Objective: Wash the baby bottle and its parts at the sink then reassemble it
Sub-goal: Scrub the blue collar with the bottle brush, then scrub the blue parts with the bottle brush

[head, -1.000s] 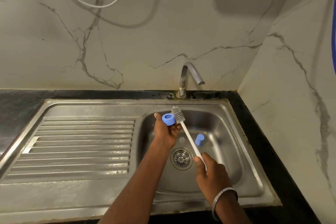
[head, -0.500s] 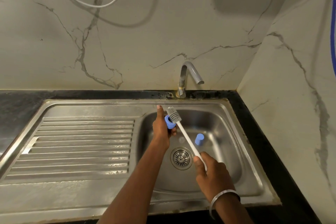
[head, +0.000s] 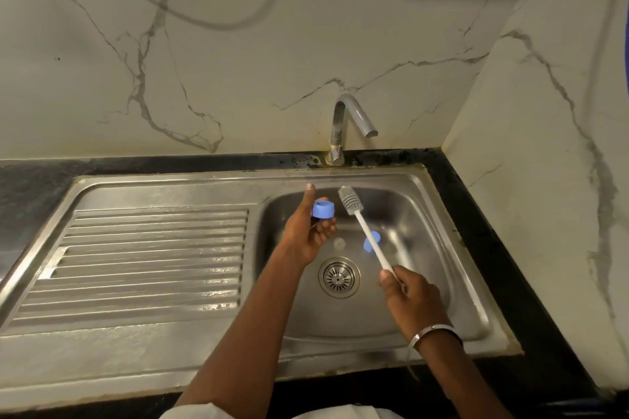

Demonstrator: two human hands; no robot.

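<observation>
My left fingers (head: 325,227) curl around the blue bottle ring (head: 323,208) above the sink (head: 425,214), thumb raised. Just beside it, not touching, my right fingers (head: 391,281) grip the bottle brush (head: 365,231), whose handle crosses a blue cap (head: 367,246) lying near the drain (head: 339,277).

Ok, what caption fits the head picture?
Left hand holds a blue cap beside the brush in the right hand, over the sink.

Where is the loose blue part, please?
Head view: the blue part lies on the basin floor, right of centre, beyond the drain, behind the brush handle.
</observation>
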